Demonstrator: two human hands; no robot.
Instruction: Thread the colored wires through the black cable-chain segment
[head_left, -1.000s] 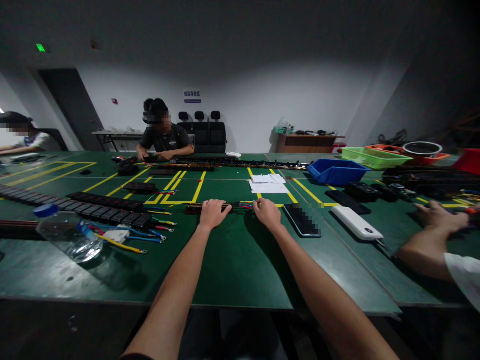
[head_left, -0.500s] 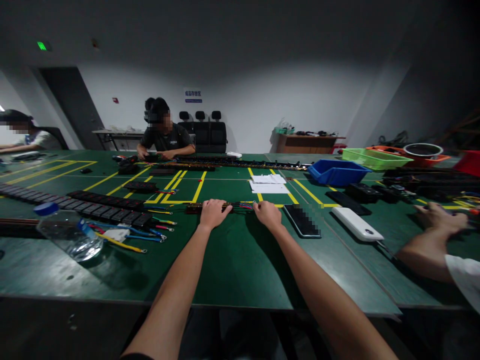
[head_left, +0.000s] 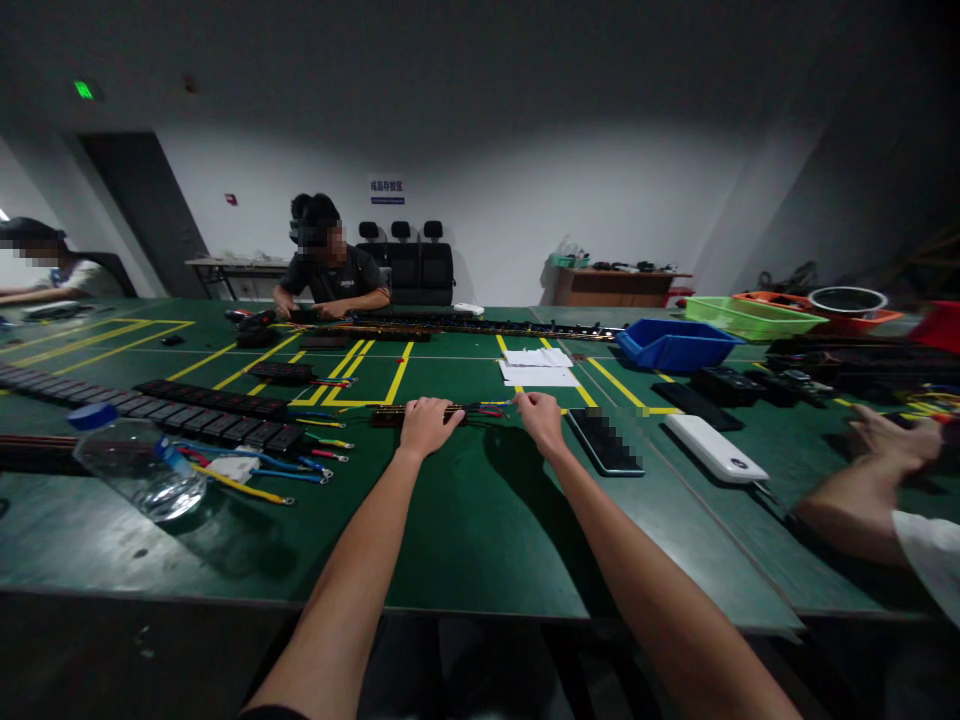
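A short dark strip with copper-coloured lines [head_left: 388, 414] lies on the green table, with several coloured wires [head_left: 487, 410] coming out of its right end. Over the strip's middle rests my left hand [head_left: 427, 426], fingers closed over its far side and thumb pointing right; the palm hides part of the strip. My right hand [head_left: 540, 420] is just past the wire ends, thumb and fingertips pinched together around the tip of one wire. A phone [head_left: 606, 442] lies right of my right hand.
At left, a water bottle [head_left: 139, 465] leans beside long black segmented strips [head_left: 202, 412] with coloured, ring-ended wires. White papers [head_left: 537, 367], a blue bin [head_left: 675, 345] and a white power bank [head_left: 714, 448] lie ahead and right. A co-worker's hand [head_left: 892, 440] reaches in from the right.
My right hand has lifted slightly and turned, keeping its pinch by the wire ends. My left hand stays on the strip. The co-worker's hand at right has shifted a little.
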